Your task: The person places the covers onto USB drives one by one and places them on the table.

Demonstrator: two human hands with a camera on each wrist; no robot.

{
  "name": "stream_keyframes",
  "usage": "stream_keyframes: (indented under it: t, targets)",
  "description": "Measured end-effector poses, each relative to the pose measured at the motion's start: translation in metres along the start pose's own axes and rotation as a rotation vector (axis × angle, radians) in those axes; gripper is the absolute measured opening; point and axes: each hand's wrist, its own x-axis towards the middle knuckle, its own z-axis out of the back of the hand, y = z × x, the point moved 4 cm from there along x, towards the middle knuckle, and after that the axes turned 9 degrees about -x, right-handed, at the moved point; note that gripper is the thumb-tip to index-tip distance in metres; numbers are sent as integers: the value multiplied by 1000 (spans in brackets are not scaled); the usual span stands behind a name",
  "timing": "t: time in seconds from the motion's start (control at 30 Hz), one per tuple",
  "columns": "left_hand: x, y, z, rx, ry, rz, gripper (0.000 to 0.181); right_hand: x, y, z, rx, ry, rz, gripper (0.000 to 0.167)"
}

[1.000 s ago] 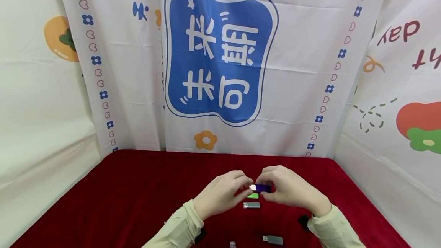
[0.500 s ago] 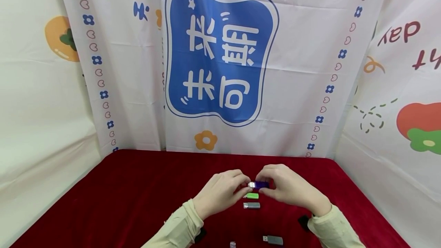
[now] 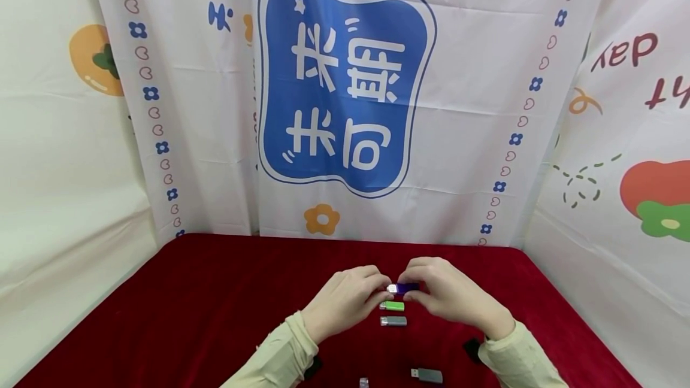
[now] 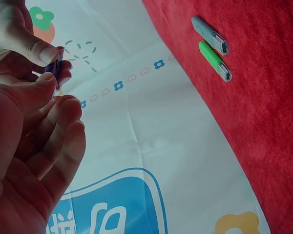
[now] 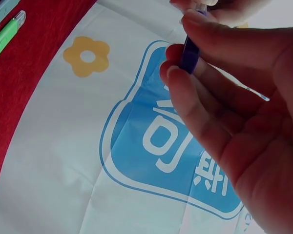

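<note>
While a printed backdrop [image 3: 205, 136] is hanging at twelve o'clock, a red-covered worktop [image 3: 242, 292] is extending beneath the work. The right hand [image 3: 454, 292], partly closed, is pinching the purple stick [image 3: 408, 287] from three o'clock; the left hand [image 3: 345, 300], likewise partly closed, is pinching its pale plug end from nine o'clock. The stick is being held between them, above the worktop. The step in hand is judged to be fitting or freeing a cap; which one is not showing. The next move is probably calling for a steady right hold and a straight push or pull by the left. An uncapped grey stick [image 3: 429, 375] is lying toward six o'clock; a capped grey stick [image 3: 397, 320] and a green stick [image 3: 396, 306] are lying near seven, a clear piece [image 3: 364, 382] farther out. Compared with one second earlier, the purple stick is sitting slightly toward eleven o'clock and more green is showing.
</note>
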Motion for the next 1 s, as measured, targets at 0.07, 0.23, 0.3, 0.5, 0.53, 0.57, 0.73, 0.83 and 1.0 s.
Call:
stream_keyframes:
  t: [0.07, 0.23, 0.3, 0.5, 0.53, 0.57, 0.73, 0.83, 1.0]
  targets:
    - [-1, 0, 0, 8, 5, -8, 11, 1, 1, -1, -7, -11, 14, 22]
    - [-3, 2, 0, 6, 25, -26, 12, 2, 4, -5, -29, -23, 46, 20]
    - [-3, 2, 1, -3, 30, -29, 13, 3, 4, -6, -30, -25, 50, 20]
    - [-4, 3, 2, -11, 39, -41, 13, 3, 7, -8, -32, -38, 63, 20]
    - [-4, 3, 2, -12, 41, -42, 13, 4, 7, -9, -32, -41, 66, 20]
    - [-4, 4, 2, -12, 42, -42, 12, 4, 8, -9, -34, -44, 70, 20]
    - [-4, 5, 3, -25, 52, -34, 11, 4, 8, -9, -27, -35, 74, 20]
    - [-4, 6, 2, -47, 66, -16, 11, 5, 5, -10, 6, -4, 56, 19]
    - [-5, 11, 0, -94, 125, 52, 10, 4, -1, -15, 84, 71, 10, 17]
